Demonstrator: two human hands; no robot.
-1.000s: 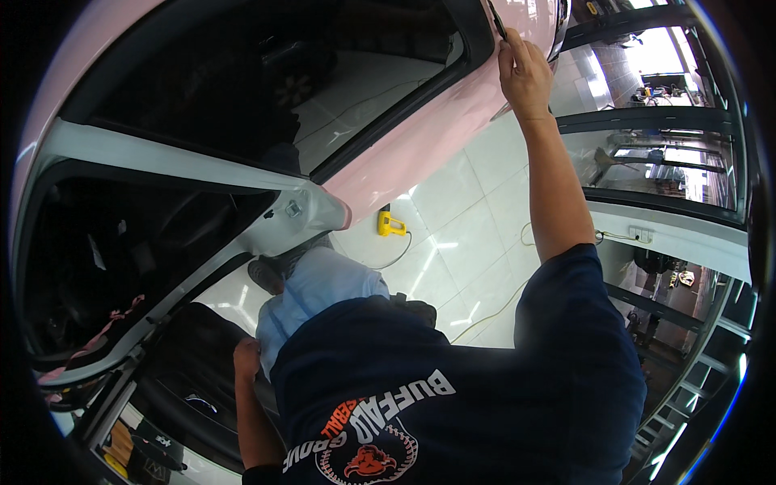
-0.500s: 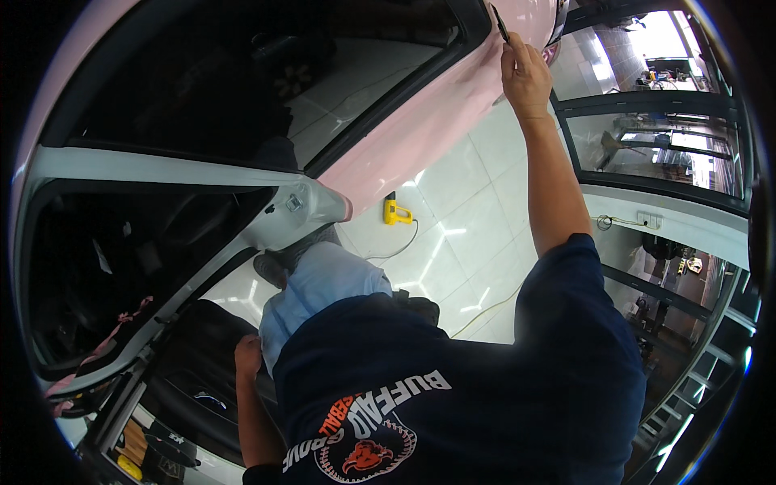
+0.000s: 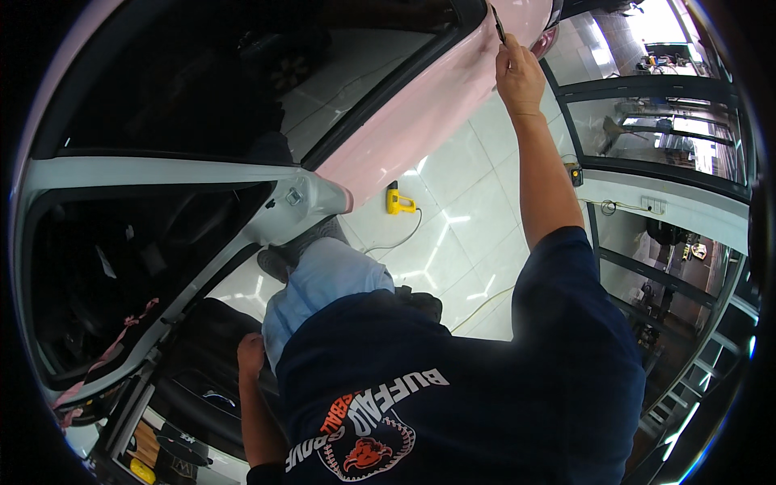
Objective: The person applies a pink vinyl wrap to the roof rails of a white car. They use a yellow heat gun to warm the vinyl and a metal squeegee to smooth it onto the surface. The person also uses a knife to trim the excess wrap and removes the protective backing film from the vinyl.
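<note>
My right arm reaches out to the far right, and my right hand [image 3: 521,78] is closed around a slim black knife-like tool [image 3: 499,26]. Its exact kind is too small to tell. The tool's far end lies at the pink car body panel [image 3: 404,133], close to the rear corner of the dark side window [image 3: 267,77]. Down at my left side hangs my left hand [image 3: 251,354], its fingers curled beside my blue trouser leg [image 3: 323,271]. Whatever it may hold is hidden. It is nearest to the black inner door panel [image 3: 218,343].
An open car door frame [image 3: 162,171] stands on the left, with a torn pink strip [image 3: 129,323] along it. A yellow heat gun [image 3: 399,202] with a cord lies on the tiled floor [image 3: 465,194]. Dark-framed glass panels [image 3: 655,93] line the right.
My right hand and the tool have shifted slightly to the left. The whole view has turned a little. My left hand stays curled at my side.
</note>
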